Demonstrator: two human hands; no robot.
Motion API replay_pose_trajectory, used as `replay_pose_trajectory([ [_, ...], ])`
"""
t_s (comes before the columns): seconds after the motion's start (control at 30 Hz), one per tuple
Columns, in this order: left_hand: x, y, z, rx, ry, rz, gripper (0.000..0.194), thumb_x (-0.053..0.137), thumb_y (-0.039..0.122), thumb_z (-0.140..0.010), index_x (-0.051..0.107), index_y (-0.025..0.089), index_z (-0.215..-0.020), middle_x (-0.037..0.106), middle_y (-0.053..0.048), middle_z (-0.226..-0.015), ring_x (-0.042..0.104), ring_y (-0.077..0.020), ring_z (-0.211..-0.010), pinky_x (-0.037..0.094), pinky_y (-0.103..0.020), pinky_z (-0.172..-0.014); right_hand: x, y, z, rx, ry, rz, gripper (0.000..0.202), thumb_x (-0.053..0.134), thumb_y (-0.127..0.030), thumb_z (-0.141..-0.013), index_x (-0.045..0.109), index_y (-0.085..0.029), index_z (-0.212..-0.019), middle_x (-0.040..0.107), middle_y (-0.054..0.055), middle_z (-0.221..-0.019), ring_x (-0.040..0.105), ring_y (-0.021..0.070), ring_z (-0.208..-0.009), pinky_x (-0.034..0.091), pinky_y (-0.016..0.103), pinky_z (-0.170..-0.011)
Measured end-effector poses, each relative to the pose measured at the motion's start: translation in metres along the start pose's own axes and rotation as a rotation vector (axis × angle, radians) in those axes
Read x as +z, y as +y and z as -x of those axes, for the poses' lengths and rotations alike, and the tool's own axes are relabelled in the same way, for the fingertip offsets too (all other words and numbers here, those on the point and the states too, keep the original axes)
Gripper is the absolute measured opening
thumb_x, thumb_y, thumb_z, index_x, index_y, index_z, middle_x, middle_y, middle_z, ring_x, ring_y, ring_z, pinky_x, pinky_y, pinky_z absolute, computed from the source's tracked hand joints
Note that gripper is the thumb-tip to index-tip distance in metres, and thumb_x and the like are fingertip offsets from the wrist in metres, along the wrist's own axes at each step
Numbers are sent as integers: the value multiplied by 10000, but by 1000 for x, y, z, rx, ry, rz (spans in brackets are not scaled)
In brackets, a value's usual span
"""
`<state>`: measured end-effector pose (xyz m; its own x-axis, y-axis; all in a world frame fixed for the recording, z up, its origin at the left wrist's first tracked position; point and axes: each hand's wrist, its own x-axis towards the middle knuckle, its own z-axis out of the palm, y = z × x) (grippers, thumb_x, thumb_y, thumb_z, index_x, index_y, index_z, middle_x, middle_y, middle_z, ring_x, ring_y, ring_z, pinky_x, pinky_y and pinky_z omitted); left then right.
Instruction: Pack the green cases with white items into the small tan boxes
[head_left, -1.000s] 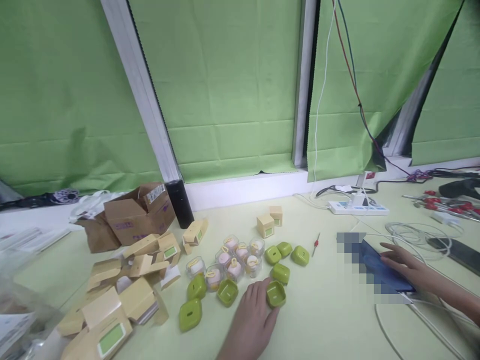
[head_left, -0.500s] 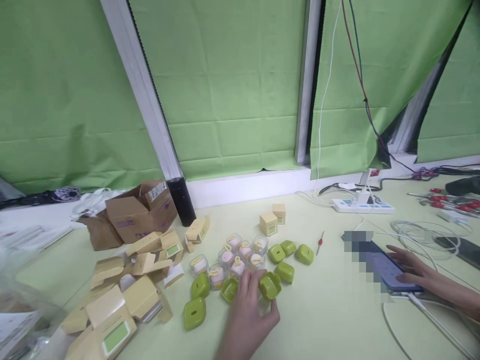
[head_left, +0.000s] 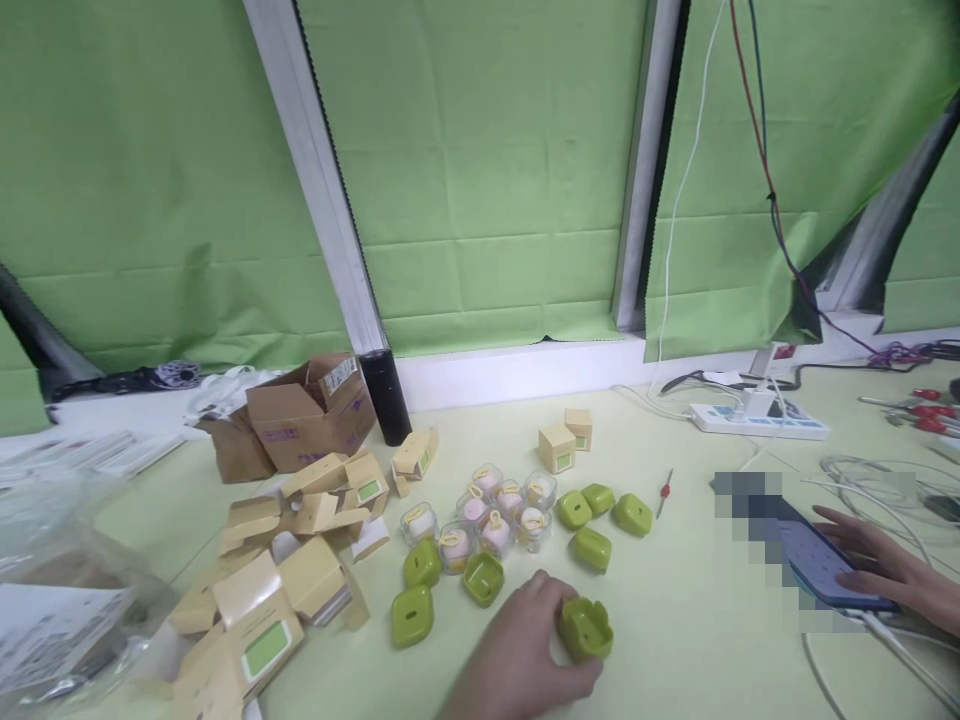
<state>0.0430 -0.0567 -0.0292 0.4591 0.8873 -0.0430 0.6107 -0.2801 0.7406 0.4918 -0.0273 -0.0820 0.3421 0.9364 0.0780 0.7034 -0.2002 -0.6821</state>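
- apparent step: handling; my left hand (head_left: pixel 525 645) grips a green cup (head_left: pixel 588 632).
- my right hand (head_left: pixel 885 568), fingers parted, touches the phone (head_left: pixel 810 560).
- next move likely calls for steady pinching.

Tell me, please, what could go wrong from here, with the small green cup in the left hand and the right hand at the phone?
The left hand holds the green cup between thumb and fingers, so it might slip if the grip loosens.

Another open cup sits close to that hand and might be knocked.

The right hand is at the phone, with a white cable at its edge; a pull might drag the phone.
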Motion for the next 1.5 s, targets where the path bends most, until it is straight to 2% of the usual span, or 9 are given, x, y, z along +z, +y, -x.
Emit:
replay_pose_trajectory([
  [0.2,0,-2,3,-15,-83,-28,534,688,336,-589,511,240,-1084,514,-32,-1066,485,-223,-972,402,-303,-826,17,37,-7,15,2,-384,633,587,-376,-580,435,-245,-1181,550,220,-1163,494,350,-1130,384,408,-892],
  [0.33,-1,-5,-3,52,124,-143,451,561,448,-745,507,229,-1136,530,-66,-1109,451,-264,-1064,374,-396,-909,8,24,-14,-46,-31,-242,557,594,-362,-654,453,-199,-1168,498,259,-1207,485,361,-1123,399,418,-872],
  [0.47,-9,-9,-27,16,393,-504,355,459,286,-831,499,186,-1169,478,-139,-1274,374,-318,-1204,254,-540,-997,10,-58,7,-413,-52,21,430,594,-322,-730,546,-210,-1143,461,208,-1248,427,335,-1179,303,422,-988],
  [0.63,-18,-9,-54,-62,397,-672,405,585,205,-692,547,136,-1089,455,-165,-1315,337,-334,-1250,207,-523,-1028,58,-182,57,-704,-342,-126,237,472,-271,-850,629,-271,-1026,537,82,-1178,486,253,-1127,360,411,-975],
  [0.77,-11,-7,-51,-58,426,-647,396,543,181,-656,551,143,-1051,498,-152,-1256,375,-329,-1207,250,-505,-983,93,-231,72,-782,-404,-282,263,484,-135,-801,646,-253,-971,570,57,-1101,515,220,-1068,394,372,-933],
  [0.97,-6,4,-37,-38,382,-417,419,508,146,-603,552,161,-1020,587,-108,-1064,414,-309,-1150,218,-497,-1000,122,-252,75,-418,-487,-586,262,578,-210,-750,637,-236,-1004,586,38,-1054,553,212,-952,433,355,-863],
  [1.1,-15,23,-34,12,395,-337,567,436,107,-701,408,209,-1258,492,-107,-1177,449,-250,-1128,391,-403,-916,130,-253,83,-184,-473,-753,381,475,-424,-848,522,-267,-1192,501,39,-1260,472,219,-1139,403,354,-928],
  [1.3,-21,41,-38,308,306,-697,741,335,-82,-626,301,156,-1327,490,-115,-1248,450,-251,-1148,424,-417,-932,138,-248,86,228,-770,-1505,166,592,-340,-806,631,-204,-894,661,24,-795,630,178,-829,480,281,-783],
  [1.5,-20,41,-35,485,237,-840,772,310,-109,-586,302,155,-1311,473,-98,-1288,400,-260,-1207,377,-447,-991,141,-244,84,302,-847,-1611,153,541,-299,-833,597,-161,-867,652,20,-728,630,144,-685,496,253,-694],
])
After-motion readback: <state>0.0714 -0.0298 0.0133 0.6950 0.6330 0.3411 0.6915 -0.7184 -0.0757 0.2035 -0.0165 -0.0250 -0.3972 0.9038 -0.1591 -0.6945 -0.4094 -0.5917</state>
